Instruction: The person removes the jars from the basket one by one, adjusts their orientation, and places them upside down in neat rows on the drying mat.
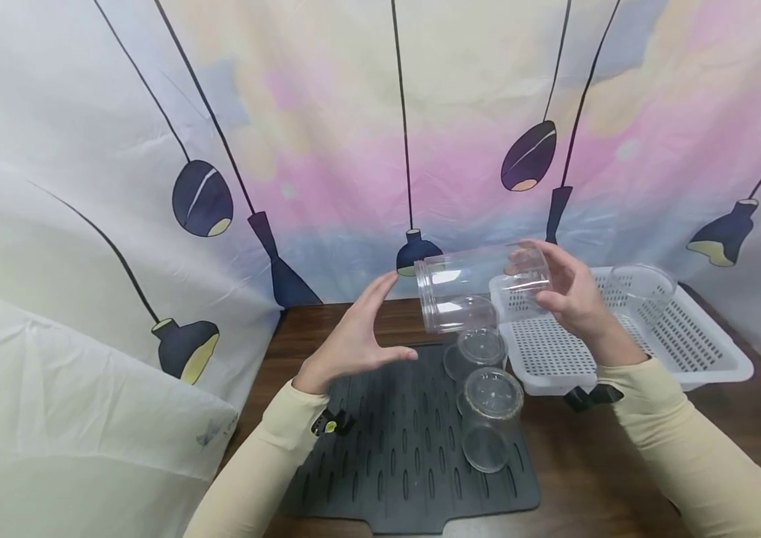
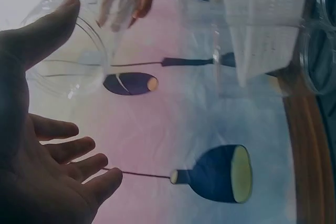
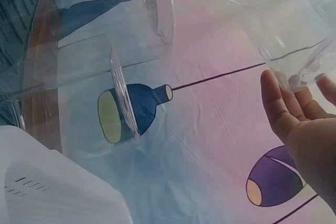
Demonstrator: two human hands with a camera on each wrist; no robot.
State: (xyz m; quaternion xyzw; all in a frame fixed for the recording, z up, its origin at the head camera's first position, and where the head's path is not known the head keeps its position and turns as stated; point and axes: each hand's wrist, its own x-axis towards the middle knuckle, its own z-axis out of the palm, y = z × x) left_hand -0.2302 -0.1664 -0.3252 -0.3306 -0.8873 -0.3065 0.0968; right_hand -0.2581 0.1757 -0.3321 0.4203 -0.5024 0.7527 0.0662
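Note:
My right hand (image 1: 575,299) grips a clear jar (image 1: 478,288) round its closed end and holds it nearly sideways in the air. The jar's threaded mouth faces left, towards my left hand (image 1: 353,336). That hand is apart from the jar, thumb and fingers spread wide; the left wrist view also shows the loose fingers (image 2: 79,148) beside the mouth. In the right wrist view, fingertips and thumb hold the jar's end. Below, several clear jars (image 1: 491,407) stand bottom up along the right side of a dark ribbed mat (image 1: 380,478).
To the right, a white perforated basket (image 1: 723,366) sits on the brown wooden table (image 1: 596,471), with a clear jar (image 1: 643,291) in it. A curtain printed with lamps (image 1: 347,149) hangs behind, and pale cloth (image 1: 84,418) covers the left side.

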